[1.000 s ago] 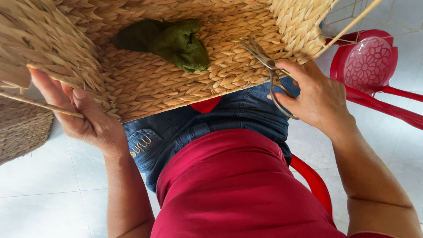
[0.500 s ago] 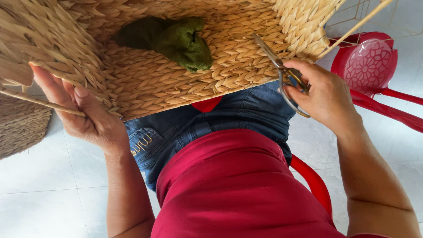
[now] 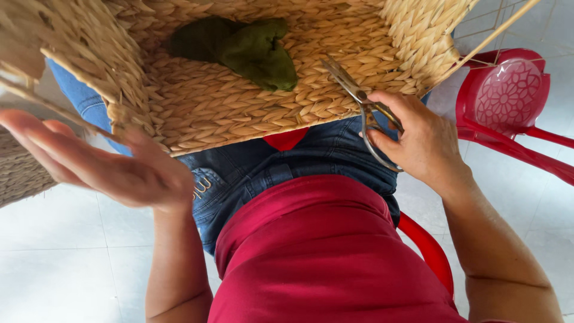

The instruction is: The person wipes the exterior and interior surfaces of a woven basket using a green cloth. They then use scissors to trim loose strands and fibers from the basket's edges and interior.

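Head view is looking straight down at a person sitting on a red plastic chair, with a large woven basket of pale braided fibre lying across the lap. The right hand is gripping a pair of metal scissors, fingers curled through the loops, and the blades are lying nearly together, their tips resting on the basket's flat woven panel near its lower edge. The left hand is spreading open, fingers apart and palm turned up, holding nothing firmly — it is hovering just beside the basket's left corner, where a thin stiff strand is crossing above the fingers.

As a judgement, the weaving itself is looking finished: the panel and side walls are closed and even. What seems to be under way is trimming, and a few short loose ends are still sticking out along the left corner, so some tidying appears to remain. How much of the far side needs work cannot be told.

A crumpled green cloth is lying on the basket. Another red chair is standing near the right, and part of a second woven piece is showing at the left edge. Underneath, a white tiled floor is stretching out — pale, smooth, daylit.
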The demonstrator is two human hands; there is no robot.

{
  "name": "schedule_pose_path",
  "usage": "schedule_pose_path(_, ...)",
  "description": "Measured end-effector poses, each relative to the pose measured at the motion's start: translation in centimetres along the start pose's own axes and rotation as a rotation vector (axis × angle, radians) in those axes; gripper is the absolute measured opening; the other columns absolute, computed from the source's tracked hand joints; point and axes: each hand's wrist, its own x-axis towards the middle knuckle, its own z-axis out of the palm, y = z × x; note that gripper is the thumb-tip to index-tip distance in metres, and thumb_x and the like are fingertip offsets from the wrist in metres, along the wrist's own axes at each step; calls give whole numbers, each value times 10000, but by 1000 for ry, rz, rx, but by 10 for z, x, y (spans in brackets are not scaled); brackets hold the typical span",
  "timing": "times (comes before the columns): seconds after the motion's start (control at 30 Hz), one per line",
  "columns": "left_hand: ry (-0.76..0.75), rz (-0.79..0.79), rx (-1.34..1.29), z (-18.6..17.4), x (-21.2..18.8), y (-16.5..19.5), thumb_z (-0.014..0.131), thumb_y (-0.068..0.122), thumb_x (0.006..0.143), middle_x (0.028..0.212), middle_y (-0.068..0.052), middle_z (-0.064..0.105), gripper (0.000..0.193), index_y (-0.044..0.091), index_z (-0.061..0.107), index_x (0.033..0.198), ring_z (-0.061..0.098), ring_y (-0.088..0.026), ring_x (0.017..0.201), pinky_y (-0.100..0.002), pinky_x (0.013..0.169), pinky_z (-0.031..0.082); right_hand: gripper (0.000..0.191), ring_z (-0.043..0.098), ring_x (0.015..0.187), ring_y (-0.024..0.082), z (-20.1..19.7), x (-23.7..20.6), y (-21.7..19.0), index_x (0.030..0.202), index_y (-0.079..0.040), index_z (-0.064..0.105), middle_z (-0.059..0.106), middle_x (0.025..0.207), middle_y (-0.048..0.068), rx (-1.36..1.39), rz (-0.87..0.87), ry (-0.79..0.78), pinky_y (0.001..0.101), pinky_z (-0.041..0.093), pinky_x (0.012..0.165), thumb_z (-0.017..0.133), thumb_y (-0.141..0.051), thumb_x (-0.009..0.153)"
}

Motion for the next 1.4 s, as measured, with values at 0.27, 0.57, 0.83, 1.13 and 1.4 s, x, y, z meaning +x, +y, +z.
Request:
schedule_pose_path(0.27,-696,373,-543,86,27,51,790,147,933,1305,-56,704,378,122,737,1306,545,-312,1350,-635,1113,391,523,721,765,198,-6,-1,-3,1334,-213,651,728,1088,49,-25,23,-11,366,541,588,834,-237,845)
schedule_pose_path(0.57,-732,511,217,130,31,22,834,191,745,1064,-48,689,124,226,800,859,588,-241,1190,-609,1098,323,556,717,769,198,-2,0,0,1343,-201,641,730,1158,42,-31,-21,8,348,539,588,844,-214,826)
schedule_pose_path(0.83,-854,444,-388,144,20,26,900,272,785,1035,23,660,148,211,798,874,557,-212,1207,-595,1166,305,568,712,773,175,-6,-2,5,1354,-215,647,725,1164,33,13,-62,4,330,553,615,845,-218,822)
schedule_pose_path(1.13,-761,537,-253,155,4,31,840,293,924,992,40,647,134,180,772,898,562,-188,1178,-694,1183,182,579,684,692,152,-25,6,13,1353,-274,665,682,961,-3,-108,-128,-109,317,522,519,852,-301,805)
schedule_pose_path(1.4,-647,612,-274,156,5,28,832,212,913,989,75,635,84,175,761,940,561,-151,1219,-681,1254,64,552,695,703,157,-38,20,3,1344,-299,667,687,970,-13,-160,-146,-175,325,518,517,817,-350,816)
